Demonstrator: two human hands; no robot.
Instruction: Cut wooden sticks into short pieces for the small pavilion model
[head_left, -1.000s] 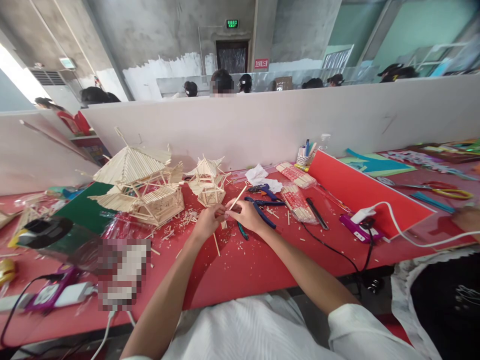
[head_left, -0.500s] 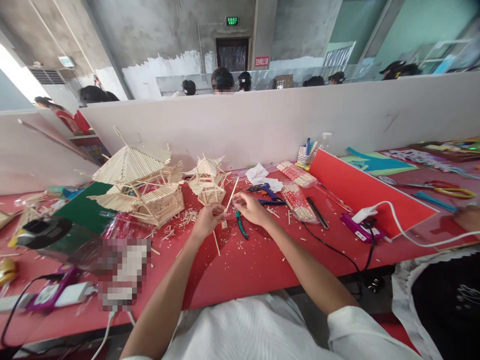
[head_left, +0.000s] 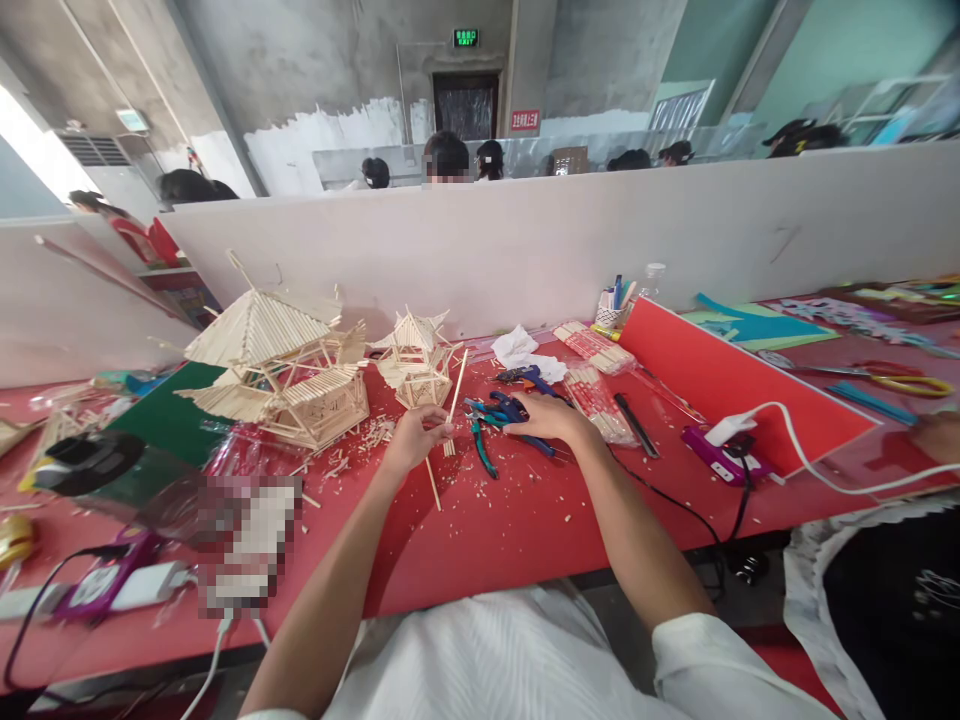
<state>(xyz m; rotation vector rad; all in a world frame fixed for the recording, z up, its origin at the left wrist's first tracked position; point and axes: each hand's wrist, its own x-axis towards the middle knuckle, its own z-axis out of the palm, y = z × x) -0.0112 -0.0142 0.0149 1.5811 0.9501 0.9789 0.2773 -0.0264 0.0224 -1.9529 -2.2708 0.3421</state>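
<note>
My left hand (head_left: 417, 436) is closed, its thumb and fingers pinching a thin wooden stick (head_left: 459, 384) that slants upward. To its right, my right hand (head_left: 549, 416) has its fingers around blue-handled pliers (head_left: 537, 443), whose jaws point left toward the stick. Right below those jaws lies a teal-handled cutting tool (head_left: 484, 450) on the red table. Another loose stick (head_left: 433, 485) rests just under my left hand. Behind that hand stands a small pavilion model made of sticks (head_left: 417, 365), and a larger stick pavilion (head_left: 274, 370) is to its left.
Packs of sticks (head_left: 598, 405), a glue gun (head_left: 536, 378), crumpled tissue (head_left: 517, 345) and a black pen-like tool (head_left: 636, 425) lie right of centre. A red board (head_left: 731, 385) leans beyond them. A bottle (head_left: 97, 465) and purple power strip (head_left: 112, 580) are at left. Wood scraps litter the table.
My right hand has left the stick and moved right onto the blue-handled pliers, which have shifted. My left hand still holds the stick, now slightly further left at its tip.
</note>
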